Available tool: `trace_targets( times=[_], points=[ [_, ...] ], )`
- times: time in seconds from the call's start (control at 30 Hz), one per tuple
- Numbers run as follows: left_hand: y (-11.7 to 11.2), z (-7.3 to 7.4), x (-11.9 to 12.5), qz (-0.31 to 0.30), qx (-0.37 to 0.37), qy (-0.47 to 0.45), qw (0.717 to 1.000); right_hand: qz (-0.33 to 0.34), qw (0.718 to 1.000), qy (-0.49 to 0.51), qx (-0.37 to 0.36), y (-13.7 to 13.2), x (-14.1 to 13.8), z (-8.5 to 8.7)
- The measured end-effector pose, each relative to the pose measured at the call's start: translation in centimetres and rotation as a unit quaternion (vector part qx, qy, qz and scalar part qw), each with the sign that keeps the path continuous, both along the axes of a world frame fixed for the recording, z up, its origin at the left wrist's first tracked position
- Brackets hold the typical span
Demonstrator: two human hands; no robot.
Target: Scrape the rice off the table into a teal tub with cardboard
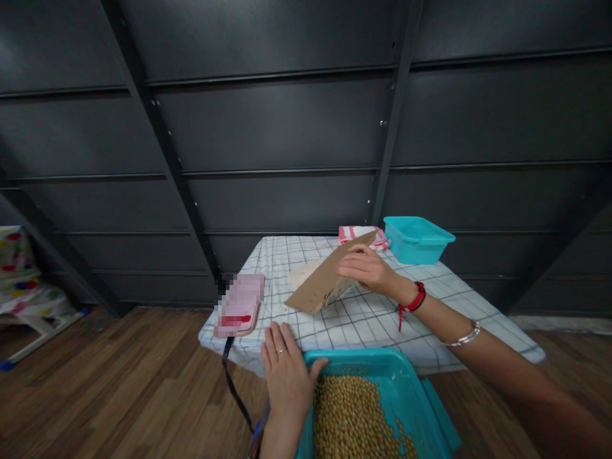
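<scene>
My right hand is closed on the edge of a flat brown piece of cardboard, which is tilted above the checked tablecloth. Beneath and behind the cardboard shows a pale patch that I cannot make out. My left hand lies flat with its fingers stretched, over the near table edge and the left rim of a teal tray. Its thumb reaches over the tray's rim. Many round, yellowish beans, like soybeans, lie in the tray.
On the left of the table lies a pink phone-like case with a dark strap hanging down. A teal basin and a red-and-white cloth sit at the back right. Behind stands a dark panelled wall.
</scene>
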State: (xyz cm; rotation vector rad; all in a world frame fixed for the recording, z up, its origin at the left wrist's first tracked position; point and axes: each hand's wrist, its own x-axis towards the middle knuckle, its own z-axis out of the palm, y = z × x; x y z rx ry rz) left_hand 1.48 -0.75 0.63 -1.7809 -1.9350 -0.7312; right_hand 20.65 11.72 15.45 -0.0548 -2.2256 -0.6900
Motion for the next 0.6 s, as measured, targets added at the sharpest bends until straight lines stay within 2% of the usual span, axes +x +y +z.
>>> trace_targets(
  times=[0.2, 0.37, 0.5, 0.6],
  points=[
    [0.1, -0.1, -0.1, 0.0, -0.008, 0.004, 1.0, -0.019, 0.998, -0.06, 0.023, -0.3, -1.1, 0.1],
    [0.0, 0.0, 0.0, 0.01, 0.002, 0.02, 1.0, -0.05, 0.994, -0.1, 0.015, -0.7, 1.1, 0.3],
    [0.0, 0.1, 0.1, 0.009, -0.004, 0.015, 1.0, -0.052, 0.996, -0.068, 0.022, -1.0, 2.6, 0.7],
    [0.1, 0.0, 0.1, 0.007, -0.002, 0.012, 1.0, -0.043, 0.998, -0.043, 0.018, -1.1, 2.2, 0.7]
  ],
)
